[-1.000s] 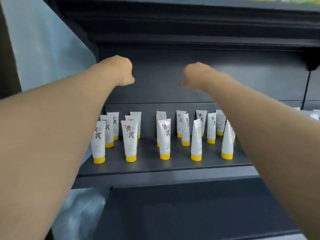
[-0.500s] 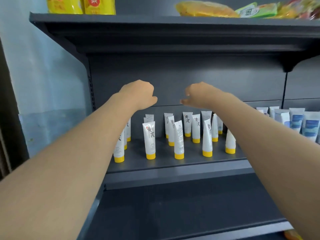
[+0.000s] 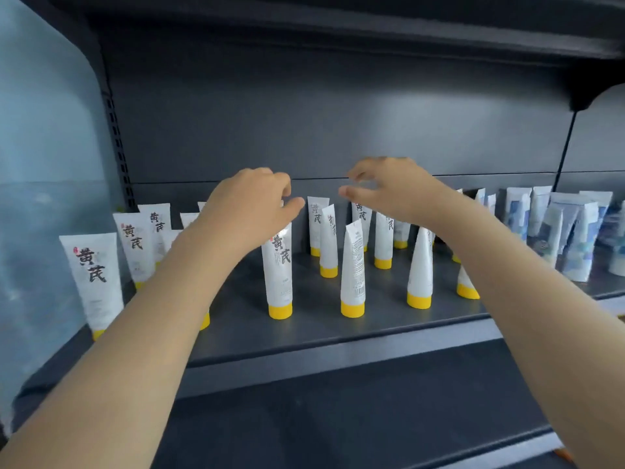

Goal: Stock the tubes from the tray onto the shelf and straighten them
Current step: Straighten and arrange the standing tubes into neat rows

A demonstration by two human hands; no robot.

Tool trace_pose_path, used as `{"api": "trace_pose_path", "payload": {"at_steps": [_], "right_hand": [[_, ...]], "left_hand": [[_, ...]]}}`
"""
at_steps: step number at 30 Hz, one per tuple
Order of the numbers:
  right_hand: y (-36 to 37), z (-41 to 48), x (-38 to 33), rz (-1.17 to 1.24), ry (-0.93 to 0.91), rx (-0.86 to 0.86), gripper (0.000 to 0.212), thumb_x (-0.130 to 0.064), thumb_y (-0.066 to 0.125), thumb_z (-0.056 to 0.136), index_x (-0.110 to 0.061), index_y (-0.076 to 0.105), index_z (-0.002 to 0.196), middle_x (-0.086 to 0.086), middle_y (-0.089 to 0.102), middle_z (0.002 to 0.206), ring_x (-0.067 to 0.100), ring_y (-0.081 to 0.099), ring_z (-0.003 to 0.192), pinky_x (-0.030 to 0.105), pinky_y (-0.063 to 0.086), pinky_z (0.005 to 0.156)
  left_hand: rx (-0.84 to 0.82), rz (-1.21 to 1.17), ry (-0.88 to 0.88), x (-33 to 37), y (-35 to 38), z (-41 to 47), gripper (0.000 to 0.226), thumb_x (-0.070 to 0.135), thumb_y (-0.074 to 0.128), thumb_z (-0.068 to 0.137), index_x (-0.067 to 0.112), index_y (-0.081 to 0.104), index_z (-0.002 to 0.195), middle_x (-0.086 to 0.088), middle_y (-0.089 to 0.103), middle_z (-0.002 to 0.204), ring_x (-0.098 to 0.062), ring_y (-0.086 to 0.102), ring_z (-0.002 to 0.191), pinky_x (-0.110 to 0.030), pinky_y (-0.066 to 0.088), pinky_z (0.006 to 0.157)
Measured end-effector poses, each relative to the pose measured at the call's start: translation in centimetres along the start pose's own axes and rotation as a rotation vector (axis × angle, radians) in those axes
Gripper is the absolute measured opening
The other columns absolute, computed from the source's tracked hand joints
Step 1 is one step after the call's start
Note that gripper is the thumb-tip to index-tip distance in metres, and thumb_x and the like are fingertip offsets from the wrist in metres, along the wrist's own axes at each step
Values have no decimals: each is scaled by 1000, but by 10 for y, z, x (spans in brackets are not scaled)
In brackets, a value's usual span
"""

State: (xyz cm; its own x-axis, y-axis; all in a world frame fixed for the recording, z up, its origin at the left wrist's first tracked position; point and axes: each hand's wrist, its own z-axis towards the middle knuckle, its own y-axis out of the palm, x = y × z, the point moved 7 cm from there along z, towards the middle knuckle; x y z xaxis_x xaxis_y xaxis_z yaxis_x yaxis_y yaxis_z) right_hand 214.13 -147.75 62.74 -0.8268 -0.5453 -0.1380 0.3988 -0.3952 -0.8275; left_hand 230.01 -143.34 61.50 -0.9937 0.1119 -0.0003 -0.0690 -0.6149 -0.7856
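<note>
Both of your hands are raised over the middle of the dark shelf (image 3: pixel 318 330), with your forearms (image 3: pixel 152 316) running up to them from the lower corners. Your left hand (image 3: pixel 250 206) is knuckles up with the wrist roughly level. Its fingers curl downward and its thumb points right, toward the other hand. It sits directly over the top of one front-row tube (image 3: pixel 279 265). That tube's crimped end is hidden behind the palm, so you cannot tell whether the fingers pinch it or only hover at it.

Your right hand (image 3: pixel 392 192) is a little higher and further back, palm down. Its fingers are loosely bent and spread apart, and nothing lies between the parted thumb and forefinger. It hangs in front of the back rows, and contact with them cannot be made out.

The white tubes (image 3: pixel 353 272) with yellow caps stand cap down across the shelf in loose, unevenly spaced rows. Several face different ways and a few lean. To the right, at the same level, blue-patterned tubes (image 3: pixel 575 238) stand close together.
</note>
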Motion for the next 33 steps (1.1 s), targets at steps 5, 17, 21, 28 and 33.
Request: {"api": "trace_pose_path", "payload": {"at_steps": [5, 17, 21, 28, 33], "right_hand": [[22, -5, 13, 62, 23, 6, 40, -43, 51, 92, -17, 57, 123, -3, 59, 124, 17, 54, 111, 24, 38, 86], [88, -20, 37, 358, 115, 159, 49, -37, 65, 85, -16, 54, 129, -2, 47, 135, 11, 46, 120, 16, 36, 94], [96, -20, 39, 414, 119, 275, 46, -28, 70, 82, -10, 58, 123, 1, 48, 131, 13, 47, 118, 11, 34, 90], [115, -30, 37, 510, 110, 330, 62, -18, 75, 78, -15, 47, 134, -1, 38, 141, 4, 34, 127, -10, 18, 90], [119, -35, 41, 677, 138, 384, 63, -12, 72, 80, -20, 46, 137, -6, 41, 142, -14, 30, 116, -9, 22, 92]], "left_hand": [[72, -146, -2, -2, 19, -2, 34, 41, 43, 94, 16, 58, 111, 0, 58, 111, -20, 50, 106, -33, 41, 81], [278, -443, -173, -20, 72, -11, 40, 22, 61, 88, 14, 48, 125, -1, 55, 120, -15, 53, 108, -17, 32, 80], [313, -558, -238, -26, 85, -15, 53, 18, 66, 85, 15, 40, 131, -2, 53, 121, -10, 50, 103, 0, 32, 74], [269, -897, -443, -45, 119, -29, 58, 16, 67, 84, 20, 34, 131, 12, 55, 99, -4, 57, 85, -1, 41, 62], [211, -1104, -484, -53, 140, -34, 28, 20, 67, 84, 23, 50, 106, 15, 62, 100, 1, 60, 92, -16, 47, 72]]}}
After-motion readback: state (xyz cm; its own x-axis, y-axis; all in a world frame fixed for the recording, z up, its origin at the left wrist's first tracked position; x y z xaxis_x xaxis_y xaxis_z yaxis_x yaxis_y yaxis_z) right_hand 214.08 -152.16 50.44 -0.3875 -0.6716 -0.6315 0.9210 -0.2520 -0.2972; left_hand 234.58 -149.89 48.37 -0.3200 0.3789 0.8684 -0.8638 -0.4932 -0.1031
